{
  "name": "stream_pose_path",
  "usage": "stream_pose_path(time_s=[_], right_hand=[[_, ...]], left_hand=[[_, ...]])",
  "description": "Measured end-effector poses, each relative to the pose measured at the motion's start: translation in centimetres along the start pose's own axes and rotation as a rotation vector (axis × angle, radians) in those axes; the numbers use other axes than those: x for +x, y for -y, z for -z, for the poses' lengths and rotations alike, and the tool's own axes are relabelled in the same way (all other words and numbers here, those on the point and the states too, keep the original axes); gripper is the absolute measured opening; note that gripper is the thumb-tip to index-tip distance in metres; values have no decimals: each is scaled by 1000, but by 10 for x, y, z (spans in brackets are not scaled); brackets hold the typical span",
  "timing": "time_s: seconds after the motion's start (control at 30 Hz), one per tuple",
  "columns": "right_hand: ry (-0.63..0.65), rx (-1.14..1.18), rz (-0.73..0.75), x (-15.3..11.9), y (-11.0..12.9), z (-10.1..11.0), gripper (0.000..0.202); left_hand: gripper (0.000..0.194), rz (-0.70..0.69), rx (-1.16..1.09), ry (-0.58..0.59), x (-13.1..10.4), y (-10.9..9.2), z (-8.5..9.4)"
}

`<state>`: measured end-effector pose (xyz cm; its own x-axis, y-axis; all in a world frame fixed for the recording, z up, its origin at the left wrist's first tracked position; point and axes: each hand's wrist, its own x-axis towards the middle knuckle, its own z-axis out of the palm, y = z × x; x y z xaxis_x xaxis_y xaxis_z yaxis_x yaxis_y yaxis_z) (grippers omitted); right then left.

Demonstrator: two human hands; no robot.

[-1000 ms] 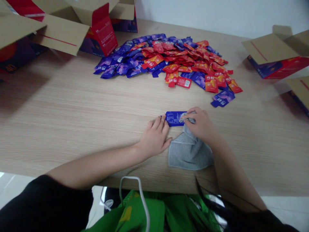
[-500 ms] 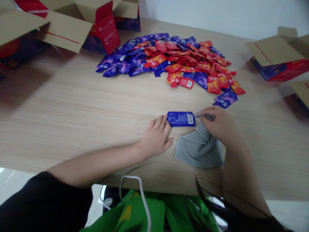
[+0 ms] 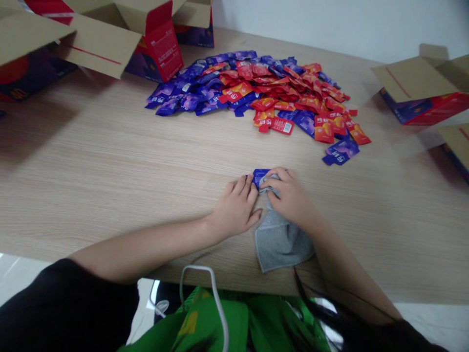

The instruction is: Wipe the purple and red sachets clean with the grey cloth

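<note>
A blue packet [image 3: 259, 177] lies flat on the wooden table [image 3: 120, 171], its right part covered by cloth and fingers. My left hand [image 3: 236, 204] rests palm down with its fingertips on the packet's left end; the fingers are stretched out and the thumb is apart. My right hand [image 3: 289, 195] grips a bunched end of a grey cloth [image 3: 284, 242] and presses it on top of the packet. The rest of the cloth hangs loosely toward the table's front edge, partly beneath my right wrist.
A heap of blue and red packets [image 3: 252, 83] spreads across the table's back middle. One blue packet [image 3: 341, 151] lies at its lower right. Open cartons [image 3: 161, 49] stand at the back left, and another carton [image 3: 414, 83] is on the right. A white cable [image 3: 216, 293] hangs in front of me.
My right hand has moved left with the cloth, from beside the packet onto it. The cloth's loose part has swung left and toward me. My left hand has stayed in place.
</note>
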<state>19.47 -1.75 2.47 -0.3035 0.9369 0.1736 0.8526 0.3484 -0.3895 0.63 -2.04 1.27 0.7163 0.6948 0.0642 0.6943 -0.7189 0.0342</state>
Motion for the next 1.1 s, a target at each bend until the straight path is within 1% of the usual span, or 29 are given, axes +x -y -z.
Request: stream_pose_path(time_s=[0.17, 0.27, 0.4, 0.5, 0.57, 0.67, 0.77, 0.87, 0.93, 1.0, 1.1], right_hand=[[-51, 50, -95, -2, -28, 13, 23], [-56, 62, -189, -3, -43, 22, 23], [21, 38, -331, -6, -55, 33, 27], [88, -20, -363, -10, -62, 40, 28], [94, -76, -373, -12, -67, 44, 26], [30, -79, -395, -13, -68, 53, 21], [-147, 5, -377, -8, -55, 57, 18], [-345, 68, -302, 0, -30, 47, 19], [-411, 95, -243, 4, -13, 31, 20], [-400, 89, -192, 7, -1, 12, 21], [-320, 53, -141, 10, 5, -13, 23]], left_hand=[[63, 2, 4, 7, 1, 0, 0], [63, 5, 1, 11, 0, 0, 0], [63, 3, -6, 10, 0, 0, 0], [63, -1, -3, 12, 0, 1, 1], [64, -2, 1, 12, 1, 1, 1], [65, -2, 3, 10, 1, 0, 0], [65, -3, 1, 7, 1, 0, 0], [65, -2, -4, 7, 1, 0, 0], [66, -2, -10, 9, 1, 0, 0], [67, -5, -21, 9, 2, 1, 0], [67, -5, -32, 12, 2, 1, 0]])
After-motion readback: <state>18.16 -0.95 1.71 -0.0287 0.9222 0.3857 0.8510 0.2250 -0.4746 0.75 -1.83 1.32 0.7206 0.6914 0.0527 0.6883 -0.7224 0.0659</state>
